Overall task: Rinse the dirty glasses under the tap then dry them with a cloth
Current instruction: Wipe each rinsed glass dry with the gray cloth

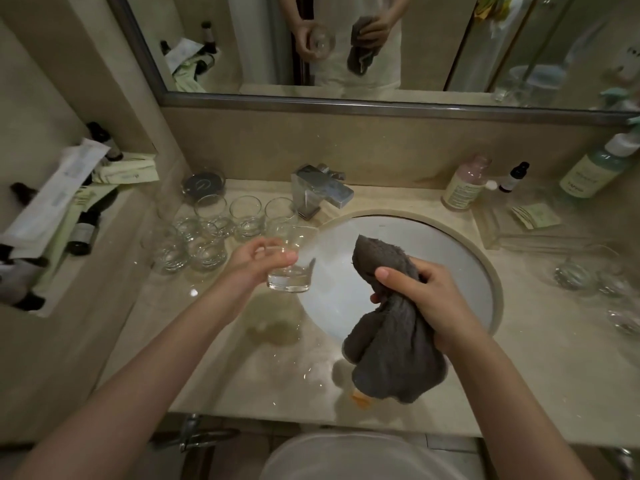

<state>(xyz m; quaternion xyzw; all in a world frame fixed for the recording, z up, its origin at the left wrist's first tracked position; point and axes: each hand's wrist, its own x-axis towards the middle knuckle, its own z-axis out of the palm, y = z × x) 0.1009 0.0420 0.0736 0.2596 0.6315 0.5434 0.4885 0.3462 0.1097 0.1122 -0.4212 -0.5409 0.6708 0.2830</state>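
My left hand (258,261) grips a clear tumbler (290,275) by its side, upright, over the left rim of the white basin (450,251). My right hand (420,299) holds a bunched grey cloth (391,351) over the front of the basin; the cloth hangs below my fist. The two are apart. The chrome tap (320,190) stands behind the basin with no water running. Several clear glasses (207,237) are clustered on the counter left of the tap. More glasses (581,275) stand on the right side of the counter.
Bottles (465,185) and a clear tray with sachets (530,226) sit at the back right. A side shelf at the left holds dark bottles and packets (69,195). A mirror (346,46) spans the wall. The counter in front of the basin is wet.
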